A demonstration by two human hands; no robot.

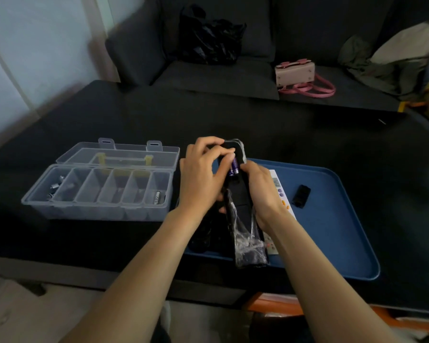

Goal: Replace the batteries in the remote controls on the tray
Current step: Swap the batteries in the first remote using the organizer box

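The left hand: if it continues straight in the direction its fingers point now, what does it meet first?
The left hand points right, its fingertips at the purple batteries in the black remote. It would likely meet those first, then the right hand, though depth is unclear.

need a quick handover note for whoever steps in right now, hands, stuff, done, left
Left hand: fingers at the purple batteries in the open bay of the black remote.
Right hand: gripping that remote, which sits in plastic wrap, over the tray.
Cover lies off on the tray. White remote lies on the tray under the right hand.
Box open, left of the tray, one battery showing.
Done: cover off. Left: batteries, cover, white remote.
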